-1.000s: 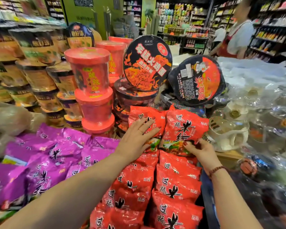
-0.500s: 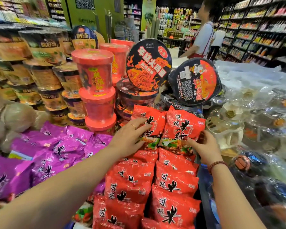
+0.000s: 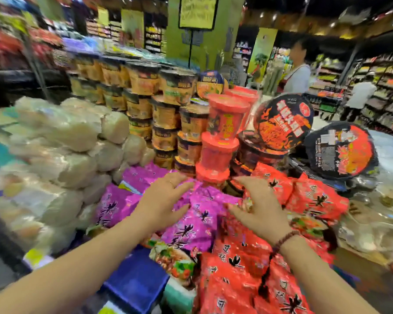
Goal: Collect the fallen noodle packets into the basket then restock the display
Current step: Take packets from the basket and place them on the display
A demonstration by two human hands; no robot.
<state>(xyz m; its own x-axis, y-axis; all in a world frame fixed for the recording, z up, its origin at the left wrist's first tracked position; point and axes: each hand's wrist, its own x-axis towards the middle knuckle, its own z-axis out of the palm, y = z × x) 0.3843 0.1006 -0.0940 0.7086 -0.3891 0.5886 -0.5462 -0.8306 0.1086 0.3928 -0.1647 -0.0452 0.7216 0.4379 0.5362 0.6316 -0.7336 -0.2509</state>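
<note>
Left hand (image 3: 161, 200) and right hand (image 3: 256, 207) are spread, empty, over the purple packets (image 3: 191, 232) at frame centre, likely to straighten them

Bright, heavily motion-blurred, perhaps edge-warped.

The left forearm (image 3: 77, 264) reaches forward from the lower left and the right forearm (image 3: 315, 268) from the lower right, both bare; the left hand (image 3: 166, 200) is palm down, fingers spread and nearly straight, thumb splayed rightward; the right hand (image 3: 259, 207) is palm down too, fingers loosely fanned, thumb pointing left; neither grips anything; the hands are side by side, apart.
</note>
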